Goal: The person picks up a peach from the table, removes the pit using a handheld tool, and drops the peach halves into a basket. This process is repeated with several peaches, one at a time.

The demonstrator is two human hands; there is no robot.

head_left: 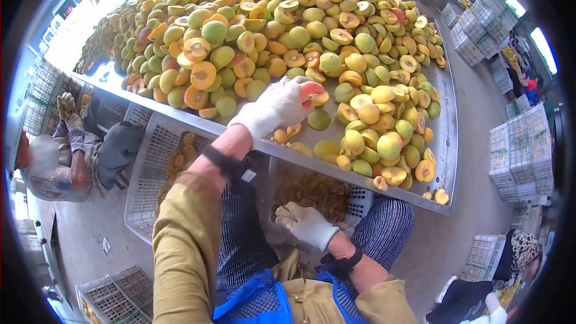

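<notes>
My left hand (pixel 276 106), in a white glove, reaches over the near edge of a metal table (pixel 447 138) heaped with yellow-green halved peaches (pixel 288 33). Its fingers are closed at a peach half (pixel 319 98), and an orange-red patch shows at the fingertips. Lower down, between my knees, my right hand (pixel 309 225), also gloved, hangs over a crate of brownish-orange pieces (pixel 318 195). The right fingers are curled around a small pale thing that I cannot make out.
A white plastic crate (pixel 144 171) holding fruit pieces stands under the table at left. Another person (pixel 66 156) sits beyond it. Stacked crates (pixel 521 150) line the right side, and a crate (pixel 117 294) lies at the lower left. More people are at the lower right.
</notes>
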